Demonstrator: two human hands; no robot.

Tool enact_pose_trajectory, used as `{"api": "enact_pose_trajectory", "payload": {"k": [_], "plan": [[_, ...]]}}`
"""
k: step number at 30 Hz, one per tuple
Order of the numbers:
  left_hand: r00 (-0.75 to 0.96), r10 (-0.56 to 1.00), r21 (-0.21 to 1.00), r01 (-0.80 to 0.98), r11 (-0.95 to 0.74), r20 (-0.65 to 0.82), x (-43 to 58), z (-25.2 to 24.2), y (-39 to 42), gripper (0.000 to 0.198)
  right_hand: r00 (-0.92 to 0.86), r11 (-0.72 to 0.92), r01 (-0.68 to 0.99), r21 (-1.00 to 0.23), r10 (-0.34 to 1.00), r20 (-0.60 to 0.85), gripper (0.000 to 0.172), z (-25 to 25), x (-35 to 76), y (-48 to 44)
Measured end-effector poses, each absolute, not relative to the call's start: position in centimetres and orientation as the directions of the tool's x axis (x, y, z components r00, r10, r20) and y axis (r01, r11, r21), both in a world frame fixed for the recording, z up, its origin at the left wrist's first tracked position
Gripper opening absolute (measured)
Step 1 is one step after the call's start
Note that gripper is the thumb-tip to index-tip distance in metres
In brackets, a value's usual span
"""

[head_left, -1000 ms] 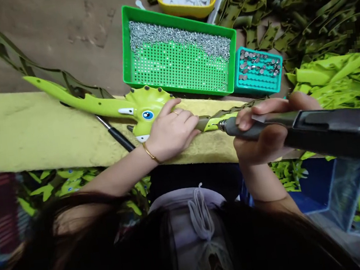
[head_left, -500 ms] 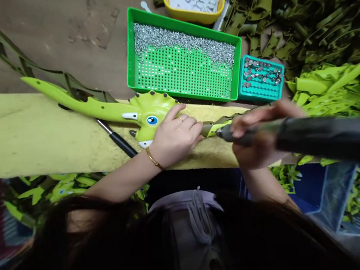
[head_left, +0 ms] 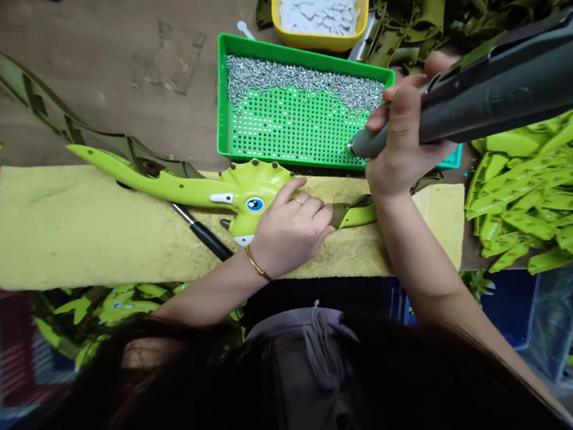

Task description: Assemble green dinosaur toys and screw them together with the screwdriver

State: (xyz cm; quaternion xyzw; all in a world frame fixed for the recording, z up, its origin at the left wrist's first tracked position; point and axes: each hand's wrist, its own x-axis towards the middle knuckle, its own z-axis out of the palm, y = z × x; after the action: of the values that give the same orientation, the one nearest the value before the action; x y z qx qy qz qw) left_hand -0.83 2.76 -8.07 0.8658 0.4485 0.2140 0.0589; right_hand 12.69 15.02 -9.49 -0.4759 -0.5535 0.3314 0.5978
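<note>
A lime-green toy bow [head_left: 182, 185] with a dinosaur head, blue eye and dark-tipped frill lies across the yellow mat [head_left: 60, 227]. My left hand [head_left: 293, 231] is wrapped round the head end, its fingers curled over the grip and hiding part of it. Held in my right hand [head_left: 401, 133] is a dark grey electric screwdriver [head_left: 499, 84]. Its tip points down over the right front corner of the green perforated tray [head_left: 302, 130], where silver screws [head_left: 302, 78] are heaped along the far side. Whether a screw sits on the tip is too small to tell.
A yellow tub [head_left: 323, 41] of white pieces stands behind the tray. A black-handled tool [head_left: 209, 241] lies partly under the bow. Lime-green parts [head_left: 537, 193] are piled at right, olive parts [head_left: 433, 5] behind them. The teal box [head_left: 450, 157] is mostly hidden by my right hand.
My right hand has lifted the screwdriver off the bow's right part and carried it up and away to the green tray. My left hand keeps its hold on the bow. The view has shifted slightly.
</note>
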Motion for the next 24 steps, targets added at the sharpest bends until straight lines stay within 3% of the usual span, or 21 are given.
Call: {"api": "enact_pose_trajectory", "payload": {"k": [4, 9, 13, 17, 21, 24], "plan": [[0.514, 0.796, 0.286, 0.748, -0.599, 0.321, -0.9, -8.0, 2.7, 0.021, 0.248, 0.485, 0.065, -0.872, 0.839, 0.484, 0.05, -8.7, 11.9, 15.0], [0.529, 0.793, 0.253, 0.757, -0.602, 0.303, -0.9, -8.1, 2.8, 0.02, 0.28, 0.671, -0.039, -0.741, 0.719, 0.636, 0.034, -4.3, 12.4, 13.0], [0.518, 0.804, 0.304, 0.747, -0.591, 0.291, -0.9, -8.3, 2.9, 0.021, 0.156, 0.591, -0.041, -0.805, 0.8, 0.579, 0.026, -2.4, 14.2, 9.3], [0.495, 0.822, 0.376, 0.731, -0.569, 0.281, -0.9, -8.4, 2.9, 0.021, 0.094, 0.577, 0.037, -0.816, 0.811, 0.577, 0.032, -3.9, 14.9, 7.2], [0.522, 0.811, 0.263, 0.77, -0.581, 0.265, -0.8, -8.2, 2.9, 0.022, 0.113, 0.561, 0.034, -0.827, 0.82, 0.56, 0.037, -6.0, 15.0, 7.1], [0.527, 0.808, 0.232, 0.778, -0.583, 0.263, -0.8, -8.1, 2.8, 0.023, -0.013, 0.547, 0.023, -0.837, 0.837, 0.547, 0.039, -6.2, 15.8, 6.6]]}}
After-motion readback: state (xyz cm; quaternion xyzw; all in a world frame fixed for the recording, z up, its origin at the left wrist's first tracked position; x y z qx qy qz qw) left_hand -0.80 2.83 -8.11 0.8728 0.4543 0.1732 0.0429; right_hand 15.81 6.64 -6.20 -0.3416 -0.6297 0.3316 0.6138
